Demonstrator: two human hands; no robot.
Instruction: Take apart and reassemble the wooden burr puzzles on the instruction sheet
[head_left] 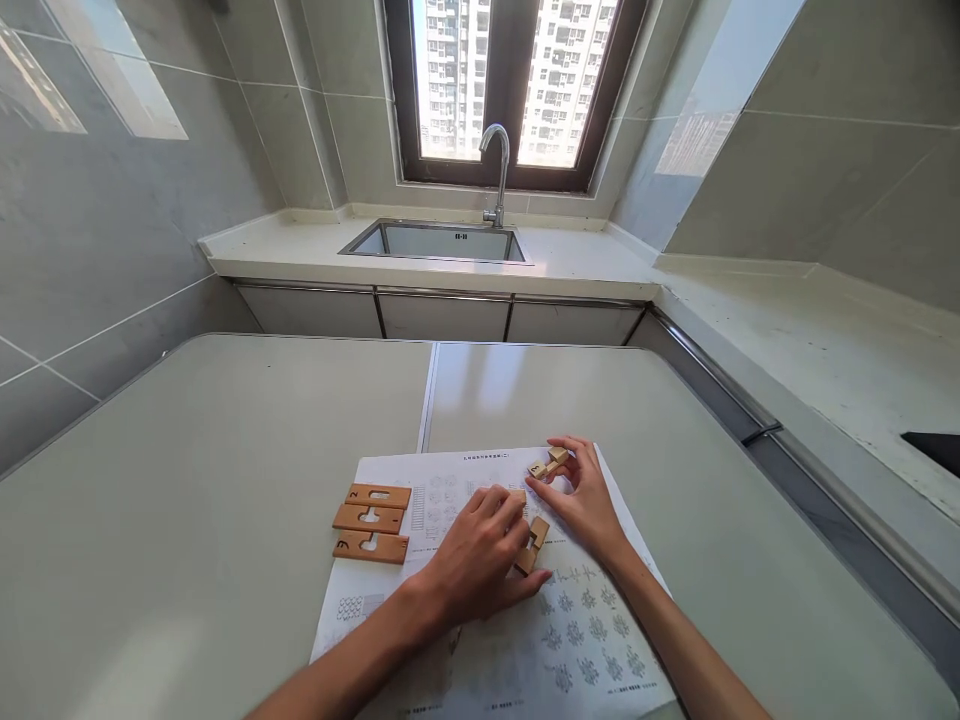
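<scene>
Three flat brown wooden pieces [370, 520] with cut-outs and number marks lie in a column on the left part of a printed paper sheet [480, 675]. My left hand [484, 550] is over the middle of the sheet, its fingers curled down at a small light wooden block [519, 496], partly hidden by them. Below its fingers a notched wooden piece [538, 532] lies tilted, beside my thumb. My right hand [581, 495] pinches a pale notched wooden block [556, 456] between thumb and fingers near the sheet's upper right corner.
The sheet lies on a pale table [225, 480] with a seam running away from me. Beyond it are a white counter [585, 250], a sink [442, 240] with a chrome faucet [504, 175], and a window. Another counter runs along the right, with a dark object [934, 445] on it.
</scene>
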